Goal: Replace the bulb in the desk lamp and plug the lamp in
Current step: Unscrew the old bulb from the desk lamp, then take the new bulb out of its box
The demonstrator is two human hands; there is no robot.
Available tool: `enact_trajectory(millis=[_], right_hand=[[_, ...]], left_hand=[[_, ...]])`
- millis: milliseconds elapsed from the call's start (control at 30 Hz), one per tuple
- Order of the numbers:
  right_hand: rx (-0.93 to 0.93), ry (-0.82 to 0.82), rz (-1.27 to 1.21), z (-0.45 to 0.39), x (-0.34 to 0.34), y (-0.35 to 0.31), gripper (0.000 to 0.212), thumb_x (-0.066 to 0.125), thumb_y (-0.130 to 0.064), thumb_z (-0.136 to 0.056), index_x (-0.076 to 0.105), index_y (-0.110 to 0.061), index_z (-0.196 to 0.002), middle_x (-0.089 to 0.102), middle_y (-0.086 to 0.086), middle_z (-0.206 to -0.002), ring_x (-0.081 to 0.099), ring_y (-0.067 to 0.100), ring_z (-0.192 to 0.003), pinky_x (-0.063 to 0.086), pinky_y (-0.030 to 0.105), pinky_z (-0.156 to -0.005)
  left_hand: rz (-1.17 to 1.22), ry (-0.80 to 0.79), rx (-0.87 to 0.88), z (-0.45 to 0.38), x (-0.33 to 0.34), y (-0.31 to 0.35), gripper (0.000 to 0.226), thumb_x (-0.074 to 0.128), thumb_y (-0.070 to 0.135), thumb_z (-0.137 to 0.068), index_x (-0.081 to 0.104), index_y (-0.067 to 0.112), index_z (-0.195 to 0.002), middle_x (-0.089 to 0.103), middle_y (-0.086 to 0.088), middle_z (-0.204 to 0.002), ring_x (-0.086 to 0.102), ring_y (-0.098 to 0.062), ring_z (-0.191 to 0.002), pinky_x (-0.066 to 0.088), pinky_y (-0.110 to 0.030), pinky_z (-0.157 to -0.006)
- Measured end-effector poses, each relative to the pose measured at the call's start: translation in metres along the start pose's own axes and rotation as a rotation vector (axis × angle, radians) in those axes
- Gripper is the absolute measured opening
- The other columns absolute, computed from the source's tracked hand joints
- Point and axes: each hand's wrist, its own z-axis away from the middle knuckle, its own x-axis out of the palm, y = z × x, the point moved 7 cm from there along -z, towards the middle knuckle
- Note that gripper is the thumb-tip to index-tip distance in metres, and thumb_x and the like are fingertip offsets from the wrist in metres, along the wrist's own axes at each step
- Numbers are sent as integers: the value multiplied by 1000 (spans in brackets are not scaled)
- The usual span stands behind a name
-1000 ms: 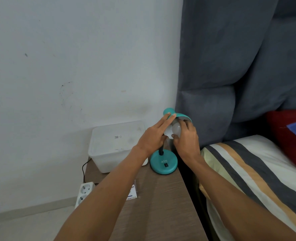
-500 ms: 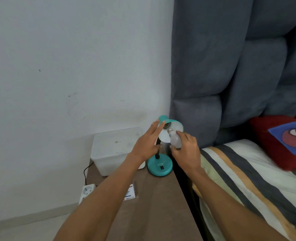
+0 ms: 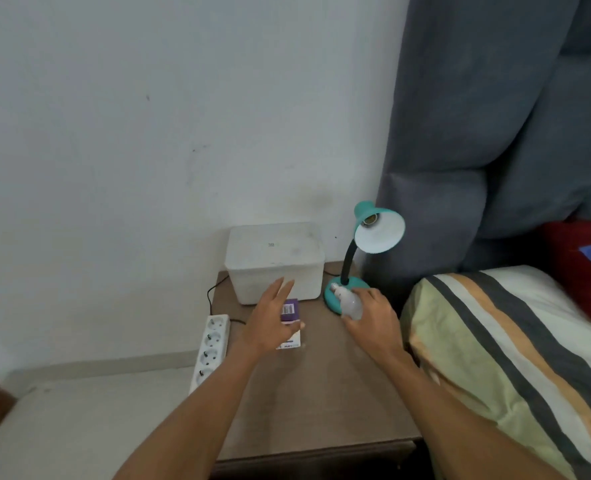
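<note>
Right hand grips the bulb by the table's right edge; left hand spread, empty, over a small box.

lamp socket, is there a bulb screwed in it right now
No, the lamp socket sits bare inside the shade, and the bulb is in the right hand.

A translucent white plastic lidded box sits at the back of the brown wooden worktop, against the white wall. A striped pillow lies beside a padded grey headboard.
</note>
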Motion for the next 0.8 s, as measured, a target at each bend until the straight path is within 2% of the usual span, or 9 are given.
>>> enact_trajectory(millis=[100,200,267,367,400,533,733,800], right_hand=[[45,-46,27,12,28,10,51,74,-33,-81,59,-18,-127,62,3,-123,55,18,-109,48,30,-90],[112,-102,-116,18,51,21,37,63,-40,-91,60,-24,-124,62,1,-125,55,12,-111,38,24,-98],[81,-135,-118,17,65,23,36,54,-47,-94,61,-28,-124,62,-4,-128,55,10,-117,39,26,-105],[89,-192,-58,13,77,23,38,54,-42,-94,61,-26,-128,64,0,-128,59,18,-116,46,33,-101],[98,-207,-51,11,81,22,37,56,-38,-94,61,-24,-129,64,1,-127,60,20,-114,47,34,-99],[216,-244,5,7,96,30,40,66,-33,-88,61,-20,-125,65,5,-120,62,19,-105,51,31,-89],[229,-247,15,5,106,37,40,64,-39,-87,62,-20,-121,67,3,-116,62,17,-102,53,35,-89],[236,-286,37,5,108,37,43,68,-35,-85,60,-19,-124,66,3,-117,61,18,-103,52,34,-89]], left_hand=[[40,-12,-79,11,7,-28,102,89,34,-78,29,21,-159,22,-7,-168,25,-25,-153,27,-35,-119],[91,-29,-116,15,16,-44,106,92,31,-74,30,19,-159,29,-8,-165,30,-25,-151,32,-40,-121],[145,-5,-122,16,20,-54,103,93,27,-71,36,17,-156,41,-6,-158,39,-22,-145,35,-32,-117],[208,27,-143,18,25,-61,94,91,19,-74,42,18,-154,52,-2,-149,50,-16,-135,35,-16,-108],[227,34,-146,18,28,-63,92,90,18,-75,42,20,-154,55,-2,-146,54,-15,-132,39,-16,-107],[285,36,-156,20,39,-74,91,85,15,-82,35,35,-155,57,2,-142,59,-12,-127,54,-38,-103],[319,47,-169,18,43,-78,92,80,8,-84,32,43,-154,56,3,-142,58,-12,-128,56,-41,-102],[319,39,-166,18,44,-79,94,79,9,-85,28,48,-153,55,5,-142,58,-12,-128,56,-40,-101]])
